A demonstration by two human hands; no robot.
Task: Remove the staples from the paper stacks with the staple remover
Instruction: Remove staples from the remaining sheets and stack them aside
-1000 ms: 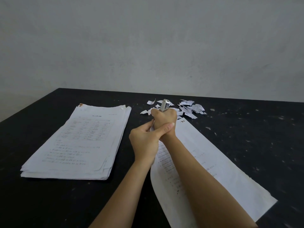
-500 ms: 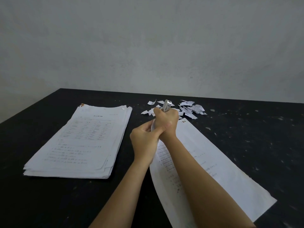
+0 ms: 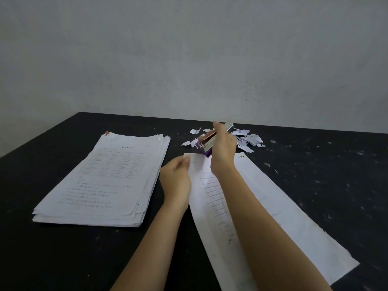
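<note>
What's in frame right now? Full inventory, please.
table: one, black, under everything
wall: one, grey, behind the table
thick paper stack: one, white, printed, left on the table
thin paper stack: one, white, printed, under the arms
paper scraps: pile, count unclear, white, far side of the table
staple remover: one, silver and purple, at the thin paper stack's far edge
left hand: pinches the thin paper stack's far left corner
right hand: grips the staple remover
</note>
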